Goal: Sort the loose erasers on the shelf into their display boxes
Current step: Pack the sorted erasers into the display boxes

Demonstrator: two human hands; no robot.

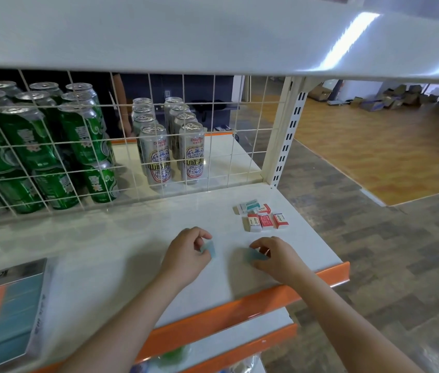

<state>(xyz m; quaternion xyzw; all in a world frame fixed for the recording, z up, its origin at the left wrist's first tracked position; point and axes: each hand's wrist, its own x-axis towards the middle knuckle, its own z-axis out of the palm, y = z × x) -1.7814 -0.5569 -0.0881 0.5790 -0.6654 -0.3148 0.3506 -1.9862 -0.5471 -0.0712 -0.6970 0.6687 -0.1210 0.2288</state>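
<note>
Erasers (263,215) lie in a loose cluster on the white shelf (132,238), toward its right rear corner. Nearer the front edge, the left hand (186,251) pinches a pale blue eraser (209,247), and the right hand (272,255) pinches another blue eraser (252,256). A display box (5,308) sits at far left.

We count six loose erasers (262,215) clustered on the shelf (132,238), two pale blue erasers (209,247) in the hands, one display box (5,305), and eight silver cans (171,146); green cans (38,146) exceed reliable count.
</note>
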